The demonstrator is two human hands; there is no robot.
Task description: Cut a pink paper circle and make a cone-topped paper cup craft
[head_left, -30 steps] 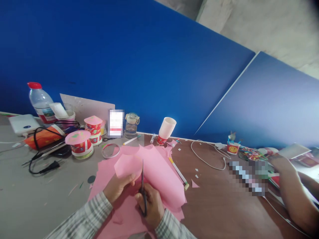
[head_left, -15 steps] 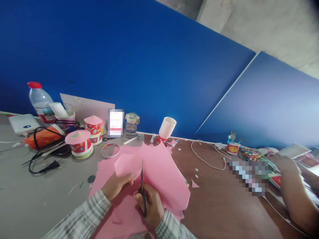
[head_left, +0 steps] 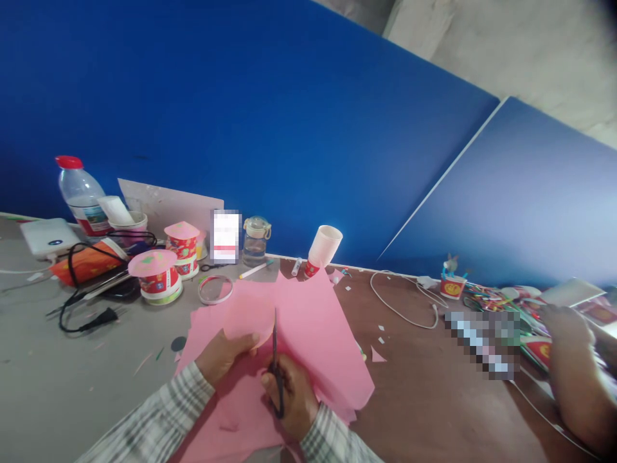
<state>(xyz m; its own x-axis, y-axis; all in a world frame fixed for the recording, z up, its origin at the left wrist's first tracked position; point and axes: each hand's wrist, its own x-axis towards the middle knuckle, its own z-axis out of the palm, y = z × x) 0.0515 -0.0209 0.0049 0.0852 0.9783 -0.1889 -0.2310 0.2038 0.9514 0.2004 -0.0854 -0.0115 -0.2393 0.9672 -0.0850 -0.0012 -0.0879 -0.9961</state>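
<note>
My left hand (head_left: 225, 357) pinches a curved piece of pink paper (head_left: 247, 314), thumb on top. In my right hand (head_left: 295, 397) is a pair of dark-handled scissors (head_left: 275, 347), blades pointing away from me along the edge of that piece. The blades look nearly closed; whether paper lies between them I cannot tell. On the right, a larger part of the pink paper (head_left: 322, 331) rises and bends over my right hand. Beneath both hands, more pink sheets (head_left: 212, 418) lie on the table.
Left stand two red cups with pink tops (head_left: 159, 283), a tape roll (head_left: 215, 290) and a black plug (head_left: 103, 318). A water jar (head_left: 255, 241) and tilted white cup (head_left: 324, 245) stand behind. Paper scraps (head_left: 378, 355) and a cable (head_left: 405, 315) lie right. A co-worker's arm (head_left: 573, 366) reaches in.
The pink piece in my left hand has tilted and looks flatter. The larger paper's lower right corner has swung slightly right. My hands and the scissors have hardly moved.
</note>
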